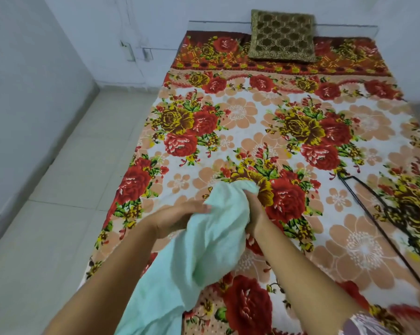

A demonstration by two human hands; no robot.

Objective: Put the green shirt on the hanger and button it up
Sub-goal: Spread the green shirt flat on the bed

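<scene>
Pale mint-green shirt, soft crinkled fabric, bunched into a long roll w/ long axis from near-left edge up toward bed centre, top end held above the floral bedsheet. Left hand pinching fabric at roll's left side, right hand fisted closed around the top end. Thin dark wire hanger flat on sheet well to the right; brown-gold patterned cushion at bed head vs. pale wall, light tiled floor at left.
</scene>
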